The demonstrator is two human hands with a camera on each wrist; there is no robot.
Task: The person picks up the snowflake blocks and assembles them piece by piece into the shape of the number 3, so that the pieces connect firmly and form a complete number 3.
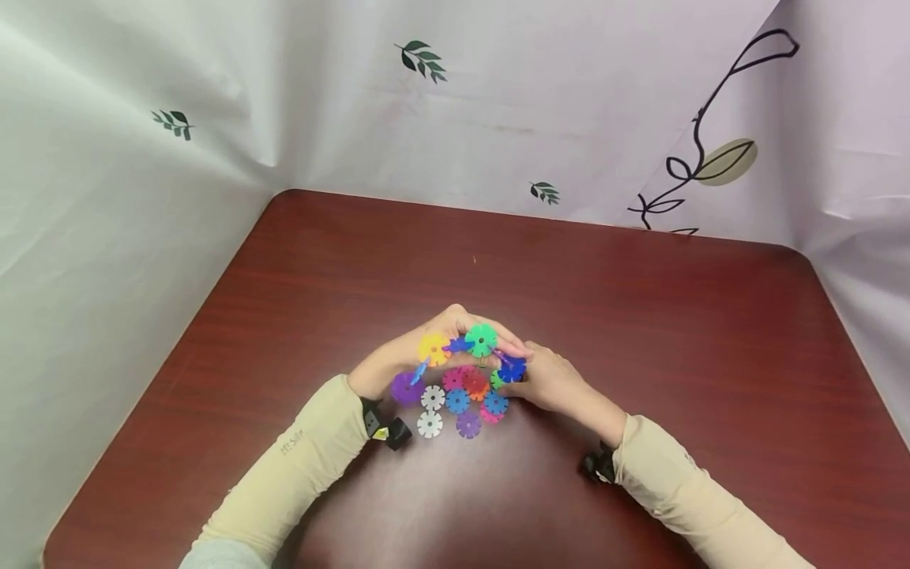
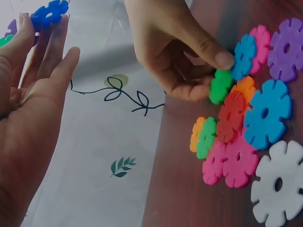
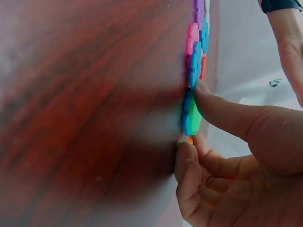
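A chain of slotted plastic flower discs (image 1: 458, 344), in purple, light blue, yellow, blue, green and dark blue, hangs over the left hand's side of a loose pile. My left hand (image 1: 453, 319) holds it; the left wrist view shows the thumb against the fingers near a blue disc (image 2: 49, 14). Down at the table, my right hand (image 1: 550, 381) pinches a green disc (image 2: 221, 87) between thumb and fingers at the pile's edge. That same green disc (image 3: 195, 118) appears in the right wrist view, with a darker blue one against it. Part of the chain is hidden.
Loose discs lie together before the hands: white (image 1: 430, 424), purple (image 1: 468, 424), blue (image 1: 457, 401), red (image 2: 230, 116), pink (image 2: 240, 161) and orange. They rest on a reddish-brown table (image 1: 569, 276). A pale curtain with leaf prints (image 1: 341, 111) surrounds its back and sides.
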